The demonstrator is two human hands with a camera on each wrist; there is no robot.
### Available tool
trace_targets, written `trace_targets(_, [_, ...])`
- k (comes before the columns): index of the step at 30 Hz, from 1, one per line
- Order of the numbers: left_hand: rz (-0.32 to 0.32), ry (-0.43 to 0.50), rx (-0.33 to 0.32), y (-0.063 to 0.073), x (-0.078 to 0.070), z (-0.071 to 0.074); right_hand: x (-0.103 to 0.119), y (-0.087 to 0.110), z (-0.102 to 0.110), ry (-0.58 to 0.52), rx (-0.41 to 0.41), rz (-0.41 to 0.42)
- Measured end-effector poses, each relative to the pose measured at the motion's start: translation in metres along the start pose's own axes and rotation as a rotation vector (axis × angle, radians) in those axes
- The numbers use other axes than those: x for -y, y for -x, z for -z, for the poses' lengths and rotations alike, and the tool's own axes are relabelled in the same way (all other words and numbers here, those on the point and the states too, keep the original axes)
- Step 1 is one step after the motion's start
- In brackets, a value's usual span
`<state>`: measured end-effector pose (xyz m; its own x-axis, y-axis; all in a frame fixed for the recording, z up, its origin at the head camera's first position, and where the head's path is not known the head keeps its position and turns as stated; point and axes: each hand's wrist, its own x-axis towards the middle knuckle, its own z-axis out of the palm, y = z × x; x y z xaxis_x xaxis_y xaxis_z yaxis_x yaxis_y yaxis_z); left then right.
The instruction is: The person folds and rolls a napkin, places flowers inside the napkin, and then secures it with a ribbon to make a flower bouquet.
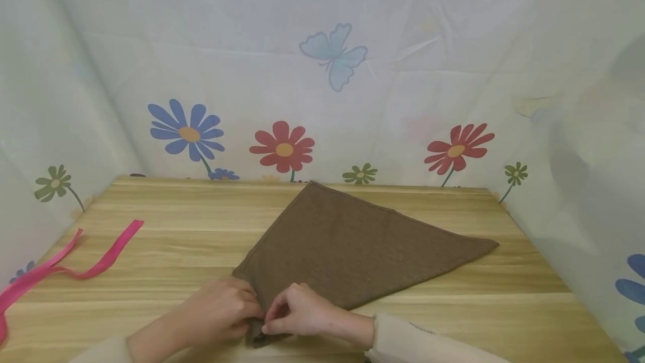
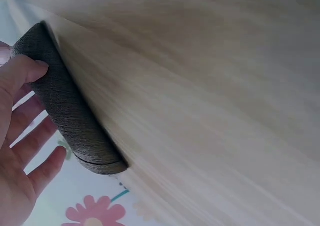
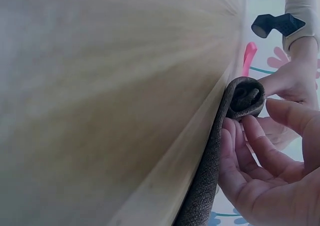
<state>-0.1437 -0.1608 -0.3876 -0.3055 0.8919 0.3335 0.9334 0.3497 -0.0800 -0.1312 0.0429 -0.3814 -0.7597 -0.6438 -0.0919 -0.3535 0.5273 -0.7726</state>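
Observation:
A brown cloth (image 1: 353, 245) lies on the table with one corner at the far edge and another pointing right. Its near-left end is rolled up, and the roll (image 3: 231, 93) shows a spiral end in the right wrist view. My left hand (image 1: 221, 304) holds the roll, its thumb (image 2: 30, 69) lying on top and the other fingers behind. At the near end of the roll is my right hand (image 1: 304, 311), thumb and forefinger curled at its edge. Part of the roll is hidden behind the hands in the head view.
A pink ribbon (image 1: 108, 256) lies in loose strands at the table's left side. The wooden table (image 1: 191, 223) is bordered by a white curtain (image 1: 242, 71) printed with flowers and a butterfly.

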Motion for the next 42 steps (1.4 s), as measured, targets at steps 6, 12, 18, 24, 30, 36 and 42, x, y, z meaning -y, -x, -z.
trace_targets(6, [0.028,0.008,0.024,-0.009,-0.004,0.001,-0.003,0.003,0.001,0.025,-0.003,0.003])
trace_targets(12, [0.059,0.053,0.073,-0.018,-0.004,0.002,-0.007,0.005,0.004,-0.005,0.017,0.008])
trace_targets(18, [0.130,0.126,0.173,-0.028,-0.005,0.005,-0.009,0.008,0.007,-0.016,0.002,0.015])
trace_targets(24, [0.118,0.144,0.182,-0.041,-0.003,0.003,-0.010,0.013,0.011,-0.043,-0.015,0.003])
trace_targets(30, [0.179,0.216,0.233,-0.049,-0.002,-0.003,-0.012,0.017,0.014,-0.063,-0.022,-0.014])
trace_targets(36, [0.191,0.147,0.175,-0.047,-0.002,-0.005,-0.016,0.019,0.016,-0.064,-0.036,-0.051])
trace_targets(42, [0.212,0.081,0.109,-0.039,-0.007,-0.001,-0.018,0.019,0.017,-0.098,-0.043,-0.069])
